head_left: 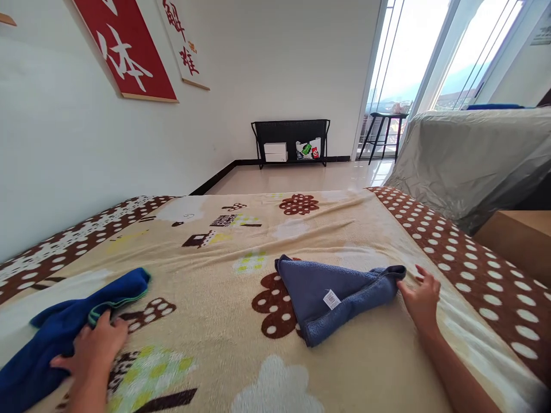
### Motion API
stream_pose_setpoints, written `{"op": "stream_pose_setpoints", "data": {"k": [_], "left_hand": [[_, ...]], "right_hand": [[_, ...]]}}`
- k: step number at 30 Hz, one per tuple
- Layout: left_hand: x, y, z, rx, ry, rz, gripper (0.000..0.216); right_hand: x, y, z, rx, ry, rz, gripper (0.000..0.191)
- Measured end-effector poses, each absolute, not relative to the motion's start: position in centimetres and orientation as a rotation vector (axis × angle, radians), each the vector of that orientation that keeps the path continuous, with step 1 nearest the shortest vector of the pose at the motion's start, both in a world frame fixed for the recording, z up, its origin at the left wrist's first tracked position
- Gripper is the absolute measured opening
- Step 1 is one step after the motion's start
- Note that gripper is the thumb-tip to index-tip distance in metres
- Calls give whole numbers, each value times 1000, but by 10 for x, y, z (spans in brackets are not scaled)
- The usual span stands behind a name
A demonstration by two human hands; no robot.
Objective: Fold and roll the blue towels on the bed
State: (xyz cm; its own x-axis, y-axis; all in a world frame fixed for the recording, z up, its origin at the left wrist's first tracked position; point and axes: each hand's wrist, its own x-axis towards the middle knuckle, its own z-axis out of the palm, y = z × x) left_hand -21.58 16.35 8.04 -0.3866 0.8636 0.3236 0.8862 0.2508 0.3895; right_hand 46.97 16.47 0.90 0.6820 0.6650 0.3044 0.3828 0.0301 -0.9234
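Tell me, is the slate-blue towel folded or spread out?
Folded: the slate-blue towel lies doubled into a triangle, thick layered edge along its front.

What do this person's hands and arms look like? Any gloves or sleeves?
Both hands are bare: the left hand and right hand show no gloves, rings or watch. The right forearm is uncovered to the frame's edge; no sleeve shows on either arm.

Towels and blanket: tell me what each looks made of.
Folded grey-blue towel: looks like terry cloth, matte, with a looped nap and a sewn-in white label. Dark blue towel: probably plush microfibre, with a smoother pile and a green-bound edge. Blanket: seems to be fleece, softly fuzzy, with a printed pattern.
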Motion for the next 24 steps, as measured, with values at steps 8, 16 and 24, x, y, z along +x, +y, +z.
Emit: {"op": "stream_pose_setpoints", "data": {"k": [8,16,24], "left_hand": [[-26,233,53,-2378,-2336,-1081,31],[134,243,46,-2686,-2098,-1552,28],[142,196,71,-3203,-1704,-1620,17]], "right_hand": [[355,164,58,-1300,-1656,320,16],[288,224,56,-1302,-1803,659,39],[314,209,64,-1306,-1878,876,46]]}}
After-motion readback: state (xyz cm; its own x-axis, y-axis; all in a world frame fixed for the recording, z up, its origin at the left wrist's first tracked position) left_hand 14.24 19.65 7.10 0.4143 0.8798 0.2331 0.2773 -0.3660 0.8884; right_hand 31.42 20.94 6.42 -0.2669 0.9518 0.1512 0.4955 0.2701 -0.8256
